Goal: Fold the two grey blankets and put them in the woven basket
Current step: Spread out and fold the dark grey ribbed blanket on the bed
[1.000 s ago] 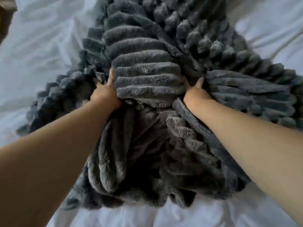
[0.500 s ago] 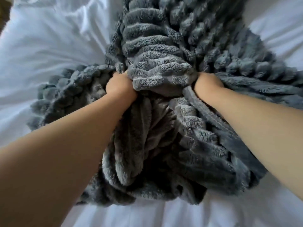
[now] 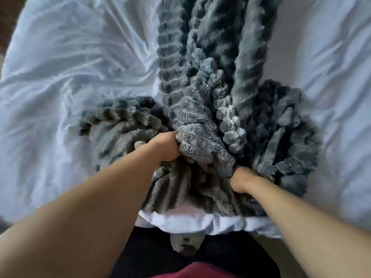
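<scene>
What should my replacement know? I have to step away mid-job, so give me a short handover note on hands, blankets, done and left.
Left hand: grip closed on a bunched fold of the grey blanket, near the heap's middle.
Right hand: grip closed on the same grey fabric, nearer the bed's edge.
Blanket: crumpled on the white sheet, one long strip running away from the person. Whether the heap is one blanket or two cannot be told.
Woven basket: not in view.
Done: no neat fold yet.
Left: fold both blankets and put them in the basket.
</scene>
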`<act>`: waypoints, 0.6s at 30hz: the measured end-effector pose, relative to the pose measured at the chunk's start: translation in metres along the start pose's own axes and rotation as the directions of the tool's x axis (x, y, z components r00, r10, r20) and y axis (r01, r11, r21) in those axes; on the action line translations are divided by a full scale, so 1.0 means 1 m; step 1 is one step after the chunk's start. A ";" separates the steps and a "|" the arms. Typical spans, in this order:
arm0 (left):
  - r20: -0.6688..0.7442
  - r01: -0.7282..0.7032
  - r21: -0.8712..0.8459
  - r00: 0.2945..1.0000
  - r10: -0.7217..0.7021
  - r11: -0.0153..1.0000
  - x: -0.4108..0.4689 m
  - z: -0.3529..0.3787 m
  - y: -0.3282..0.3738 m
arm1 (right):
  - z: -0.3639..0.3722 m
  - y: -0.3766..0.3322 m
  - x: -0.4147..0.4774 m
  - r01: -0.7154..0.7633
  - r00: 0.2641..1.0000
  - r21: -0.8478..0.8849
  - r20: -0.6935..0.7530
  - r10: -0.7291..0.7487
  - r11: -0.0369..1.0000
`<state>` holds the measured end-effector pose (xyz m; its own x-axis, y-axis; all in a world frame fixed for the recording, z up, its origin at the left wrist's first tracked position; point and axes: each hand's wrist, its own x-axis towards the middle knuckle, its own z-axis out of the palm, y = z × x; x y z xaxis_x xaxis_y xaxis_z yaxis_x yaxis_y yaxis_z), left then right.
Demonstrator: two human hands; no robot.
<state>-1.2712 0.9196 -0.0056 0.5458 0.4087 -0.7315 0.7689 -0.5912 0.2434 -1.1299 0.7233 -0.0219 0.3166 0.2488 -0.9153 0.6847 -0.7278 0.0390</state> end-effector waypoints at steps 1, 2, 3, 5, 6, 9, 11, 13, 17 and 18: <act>0.057 -0.002 -0.007 0.998 0.003 1.000 -0.013 0.010 0.006 | 0.022 0.008 -0.009 0.021 0.999 -0.072 0.048 -0.017 0.997; 0.114 -0.005 -0.004 0.994 0.006 1.000 -0.030 0.029 0.012 | 0.035 0.012 -0.020 0.018 0.997 -0.118 0.080 -0.008 0.993; 0.164 -0.031 0.018 0.986 0.027 0.999 -0.045 0.047 0.015 | 0.046 0.015 -0.029 0.017 0.996 -0.108 0.091 -0.007 0.994; 0.193 -0.019 0.035 0.981 0.012 0.999 -0.054 0.058 0.017 | 0.066 0.020 -0.042 0.016 0.994 -0.062 0.110 -0.009 0.998; 0.178 0.006 0.003 0.984 -0.006 1.000 -0.052 0.056 0.018 | 0.072 0.020 -0.049 0.016 0.992 -0.040 0.122 -0.011 0.999; 0.149 0.053 0.007 0.987 -0.053 0.999 -0.059 0.045 0.026 | 0.070 0.019 -0.066 0.046 0.995 0.041 0.082 -0.050 0.998; 0.096 0.084 -0.018 0.992 -0.082 0.996 -0.077 0.022 0.033 | 0.052 0.013 -0.090 0.026 0.998 0.089 0.057 -0.032 0.996; -0.094 0.160 -0.189 0.979 -0.180 0.969 -0.091 -0.056 0.046 | -0.019 0.006 -0.113 0.023 0.995 0.179 -0.100 -0.005 0.984; -0.701 -0.126 -0.471 0.655 -0.283 0.873 -0.159 -0.333 0.079 | -0.328 0.002 -0.268 0.260 0.556 0.246 -0.829 0.064 0.934; -0.813 -0.293 -0.487 0.496 -0.305 0.823 -0.198 -0.406 0.090 | -0.404 0.011 -0.344 0.380 0.303 0.265 -0.941 0.152 0.886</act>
<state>-1.1748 1.0679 0.4198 0.3068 0.9484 0.0807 0.6348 -0.2670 0.7250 -0.9662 0.8884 0.4554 0.8174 0.5662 0.1059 0.5530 -0.7199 -0.4195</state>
